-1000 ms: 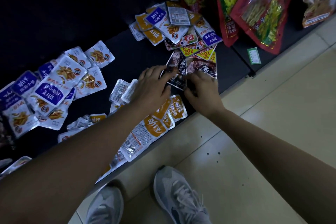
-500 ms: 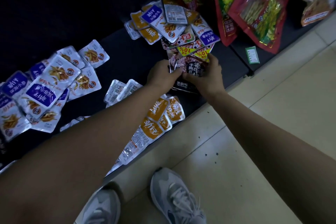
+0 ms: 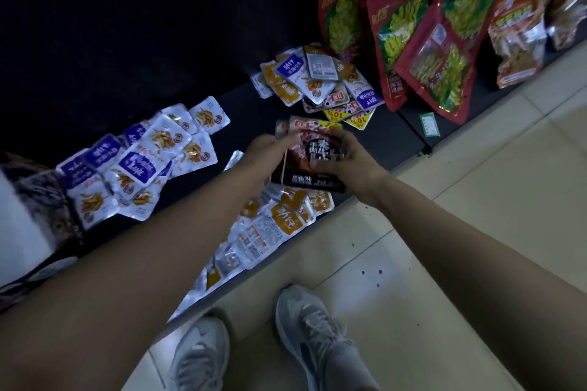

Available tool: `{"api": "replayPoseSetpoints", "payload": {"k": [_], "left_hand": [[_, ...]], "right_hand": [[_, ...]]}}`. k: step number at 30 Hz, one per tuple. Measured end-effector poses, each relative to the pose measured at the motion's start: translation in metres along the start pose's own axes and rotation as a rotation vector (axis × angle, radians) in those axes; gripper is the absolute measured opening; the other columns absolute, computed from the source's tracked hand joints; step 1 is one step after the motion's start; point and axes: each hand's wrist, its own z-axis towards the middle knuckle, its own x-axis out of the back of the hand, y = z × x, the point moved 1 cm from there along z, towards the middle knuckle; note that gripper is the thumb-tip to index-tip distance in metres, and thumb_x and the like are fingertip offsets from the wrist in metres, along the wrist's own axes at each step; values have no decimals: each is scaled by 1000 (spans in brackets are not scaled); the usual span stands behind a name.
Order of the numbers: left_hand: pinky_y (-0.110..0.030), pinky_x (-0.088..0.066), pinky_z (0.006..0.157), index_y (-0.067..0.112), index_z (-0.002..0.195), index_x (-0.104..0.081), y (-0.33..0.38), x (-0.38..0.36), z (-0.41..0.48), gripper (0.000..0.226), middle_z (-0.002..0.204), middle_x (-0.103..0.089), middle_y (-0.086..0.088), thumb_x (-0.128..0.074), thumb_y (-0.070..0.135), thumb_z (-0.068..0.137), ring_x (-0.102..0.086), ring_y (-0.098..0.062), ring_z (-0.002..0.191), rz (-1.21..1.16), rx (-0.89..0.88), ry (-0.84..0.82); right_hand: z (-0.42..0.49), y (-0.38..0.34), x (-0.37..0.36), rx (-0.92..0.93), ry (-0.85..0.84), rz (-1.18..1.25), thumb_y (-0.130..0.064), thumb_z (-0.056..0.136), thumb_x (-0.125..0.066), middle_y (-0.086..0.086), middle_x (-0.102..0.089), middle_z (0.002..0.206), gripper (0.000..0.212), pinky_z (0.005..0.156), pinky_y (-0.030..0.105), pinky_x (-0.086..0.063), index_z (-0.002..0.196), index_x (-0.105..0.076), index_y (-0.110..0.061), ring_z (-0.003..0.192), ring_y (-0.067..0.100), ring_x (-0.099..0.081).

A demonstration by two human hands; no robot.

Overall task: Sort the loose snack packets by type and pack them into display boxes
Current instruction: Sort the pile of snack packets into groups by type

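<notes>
We hold the dark packets [image 3: 313,155] stacked between left hand [image 3: 265,149] and right hand [image 3: 352,157], both gripping; likely squaring one type for boxing.

Left hand [image 3: 263,151], right hand [image 3: 355,159] — close together, both gripping dark packets [image 3: 313,180]

A pale beige tiled floor [image 3: 482,232] is seen at the lower right, with two grey laced sneakers [image 3: 313,327] planted on it at bottom centre. Large red glossy bags [image 3: 438,51] are stood at upper right on a black shelf [image 3: 392,143]. A small green label [image 3: 429,124] is seen just below them.
</notes>
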Motion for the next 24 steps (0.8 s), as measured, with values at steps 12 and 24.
{"api": "replayPoseSetpoints", "payload": {"k": [12, 24], "left_hand": [[-27, -53, 56, 20, 136, -37, -29, 129, -132, 71, 128, -55, 1, -78, 19, 78, -61, -13, 78, -455, 108, 199], [-27, -36, 93, 9, 144, -32, -162, 217, -255, 78, 139, -45, -11, -77, 17, 80, -44, -27, 128, -389, 189, 602]], "right_hand": [[-60, -64, -142, 113, -386, -584, -14, 80, -77, 0, -31, 153, 88, 108, 34, -36, 149, -26, -32, 138, 18, -32], [-117, -11, -278, -19, -658, -867, -24, 92, -64, 12, -51, 135, 64, 94, 39, -51, 147, -31, -21, 109, 26, -60]]}}
